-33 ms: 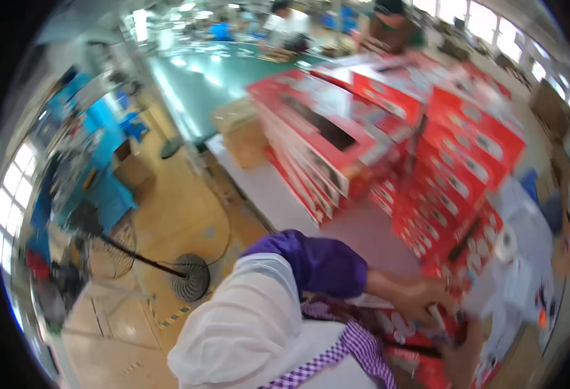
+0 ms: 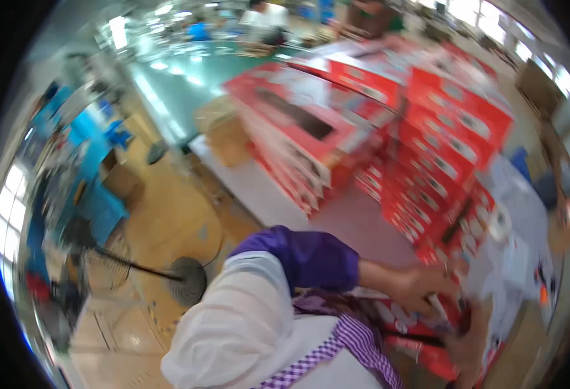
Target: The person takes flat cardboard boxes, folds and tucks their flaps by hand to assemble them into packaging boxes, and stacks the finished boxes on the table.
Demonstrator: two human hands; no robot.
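Right of my purple-cuffed left sleeve, my left hand (image 2: 421,288) reaches over a red printed carton (image 2: 434,356) close to my body. Its fingers curl down onto the carton, and a small whitish edge shows at the fingertips. My right hand (image 2: 472,334) is at the carton's right side, smeared by motion, so its fingers do not show clearly. A dark slot or strip crosses the carton's red face. Beyond my hands, overlapping red printed cartons (image 2: 440,155) lean in a fan. To their left lies a stack of red boxes (image 2: 291,129) with dark cut-out windows.
A brown cardboard box (image 2: 226,136) sits left of the stack on the pale table (image 2: 233,175). Behind is a green table (image 2: 188,71) with people working. A standing fan's base (image 2: 188,282) is on the floor at left. White sheets and a tape roll (image 2: 498,223) lie at right.
The whole view has shifted slightly, so the surroundings appear farther left and mostly higher. My right hand shows more at the carton's right side. My left hand stays on the carton.
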